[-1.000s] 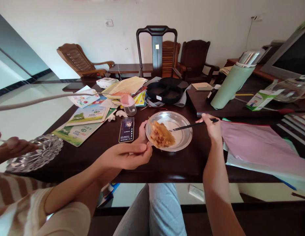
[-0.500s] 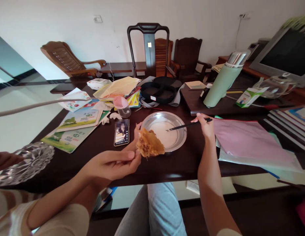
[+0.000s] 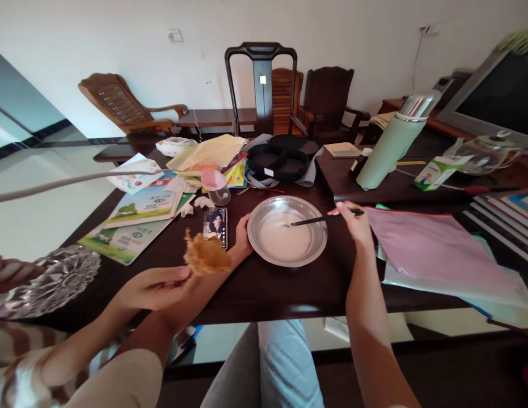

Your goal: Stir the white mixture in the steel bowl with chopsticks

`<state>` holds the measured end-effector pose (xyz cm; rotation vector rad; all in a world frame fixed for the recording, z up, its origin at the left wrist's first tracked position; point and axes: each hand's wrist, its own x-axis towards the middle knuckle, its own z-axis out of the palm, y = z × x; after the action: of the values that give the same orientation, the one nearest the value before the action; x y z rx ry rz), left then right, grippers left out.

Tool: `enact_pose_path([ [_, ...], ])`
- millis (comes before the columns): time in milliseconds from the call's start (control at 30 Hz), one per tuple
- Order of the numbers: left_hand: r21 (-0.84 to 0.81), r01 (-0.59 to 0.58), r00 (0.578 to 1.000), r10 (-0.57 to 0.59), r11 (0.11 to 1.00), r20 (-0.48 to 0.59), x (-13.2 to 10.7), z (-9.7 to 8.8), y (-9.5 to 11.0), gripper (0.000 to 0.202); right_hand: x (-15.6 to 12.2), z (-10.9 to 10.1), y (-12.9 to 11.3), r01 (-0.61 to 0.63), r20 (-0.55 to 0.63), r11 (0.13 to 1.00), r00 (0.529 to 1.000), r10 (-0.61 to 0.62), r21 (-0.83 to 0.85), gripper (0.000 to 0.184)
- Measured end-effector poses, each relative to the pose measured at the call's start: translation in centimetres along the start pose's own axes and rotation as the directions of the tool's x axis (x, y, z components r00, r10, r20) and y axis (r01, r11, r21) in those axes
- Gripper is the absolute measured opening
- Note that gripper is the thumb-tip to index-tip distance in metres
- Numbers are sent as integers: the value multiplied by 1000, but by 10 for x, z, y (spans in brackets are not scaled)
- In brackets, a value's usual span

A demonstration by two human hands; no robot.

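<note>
My left hand (image 3: 244,233) is closed on the left rim of a shallow metal bowl (image 3: 319,235), which holds a pale, whitish liquid (image 3: 284,243). In my right hand (image 3: 353,222) is a pair of dark chopsticks (image 3: 312,220), tips dipping into the liquid. Another person's hand (image 3: 161,286) reaches across my left forearm from the left, pinching a piece of golden-brown, flaky food (image 3: 207,255) above it. Behind that food lies a phone (image 3: 216,221) with its screen lit, partly covered.
Booklets (image 3: 136,226) and a glass dish (image 3: 72,277) lie to the left, near another hand (image 3: 12,273). A pink cup (image 3: 214,180) and black bag (image 3: 281,161) stand behind the bowl. On the right are a green thermos (image 3: 391,147), a pink folder (image 3: 434,243) and stacked books (image 3: 502,221).
The other person's hand has drawn back left with the food, uncovering the bowl's left side and my left hand. My chopstick tips stay in the liquid.
</note>
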<state>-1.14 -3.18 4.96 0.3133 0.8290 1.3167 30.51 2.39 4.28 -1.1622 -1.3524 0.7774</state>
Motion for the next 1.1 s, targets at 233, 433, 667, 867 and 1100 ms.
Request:
enact_pose_path([
  [233,-13,-87,982,83,996,-171,53,-1,-28,14,-3,4,-4,-21,170,999,985,13,42,52],
  [433,-14,-87,986,84,996,-144,57,-13,-28,14,2,8,2,29,66,1000,997,-30,12,49],
  [667,-6,-68,989,66,998,-132,57,-12,-29,19,1,5,3,4,130,997,991,-14,71,52],
  [867,-35,-99,986,93,994,-139,58,-12,-30,14,0,6,0,48,36,999,998,-48,-4,49],
  [1100,-28,-101,989,97,994,-116,61,-16,-30,14,-2,6,-4,30,179,997,983,-43,75,51],
])
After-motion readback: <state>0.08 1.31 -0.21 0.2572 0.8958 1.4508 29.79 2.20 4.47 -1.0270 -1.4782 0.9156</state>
